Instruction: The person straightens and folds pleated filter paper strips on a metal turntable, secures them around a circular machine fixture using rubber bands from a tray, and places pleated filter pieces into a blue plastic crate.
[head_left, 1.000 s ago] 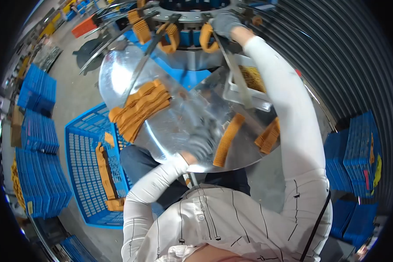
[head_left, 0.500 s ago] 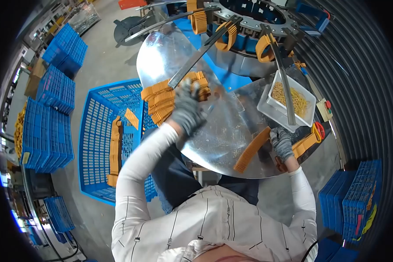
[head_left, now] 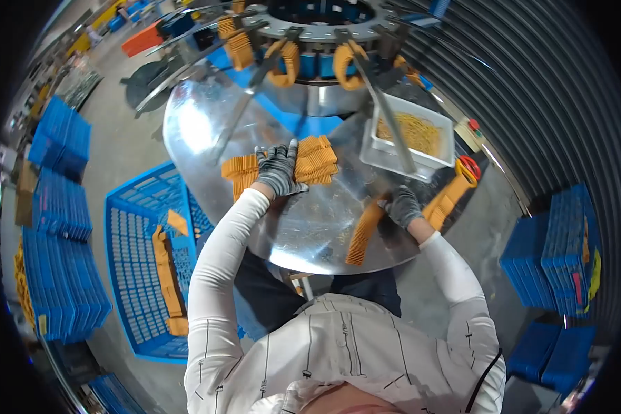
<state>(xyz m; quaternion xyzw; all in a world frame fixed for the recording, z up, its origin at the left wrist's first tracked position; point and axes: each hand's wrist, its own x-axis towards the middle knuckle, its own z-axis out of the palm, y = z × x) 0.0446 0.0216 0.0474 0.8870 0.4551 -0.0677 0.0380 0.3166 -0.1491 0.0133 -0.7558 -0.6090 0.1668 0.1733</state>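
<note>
My left hand (head_left: 278,170), in a grey striped glove, lies with its fingers apart on a pile of orange ribbed strips (head_left: 317,161) on the metal table. The strips overlap, and the hand covers part of them. To the right, my gloved right hand (head_left: 402,206) is closed at the upper end of a single curved orange ribbed strip (head_left: 363,236). That strip's other end points toward the table's front edge. Its fingertips are partly blurred.
Behind the shiny table (head_left: 303,234) stands a round machine (head_left: 317,29) with metal arms carrying looped orange strips. A white tray (head_left: 428,160) of thin yellow pieces and red-handled scissors (head_left: 469,165) are at right. A blue crate (head_left: 127,276) stands at left.
The camera view has shifted, so the table sits further left. My left hand, blurred before over the pile, now lies on the strips. My right hand stays at the single strip's end.
</note>
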